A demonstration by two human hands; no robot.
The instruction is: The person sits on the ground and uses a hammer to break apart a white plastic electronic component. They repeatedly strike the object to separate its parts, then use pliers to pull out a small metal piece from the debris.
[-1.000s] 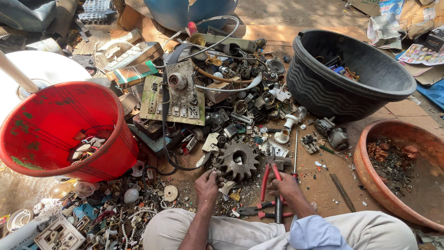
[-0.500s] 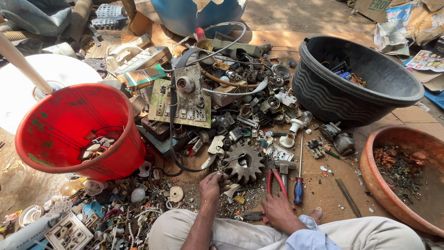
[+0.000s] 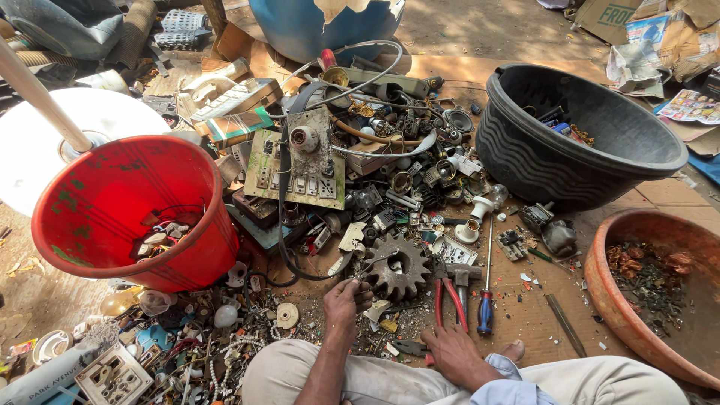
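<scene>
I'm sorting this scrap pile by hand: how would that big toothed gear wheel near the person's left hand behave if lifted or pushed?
The gear wheel looks like thick rusty metal, so probably stiff and heavy for its size. It lies flat among small parts, so it would likely drag rather than roll. Its teeth may snag the scraps near the left hand.

My left hand [image 3: 346, 294] reaches forward from a bare forearm, fingers curled in a pinch (knuckles up). My right hand [image 3: 456, 354] lies lower and closer to my knees, palm down, fingers loosely spread, a pale blue cuff at its wrist.
</scene>
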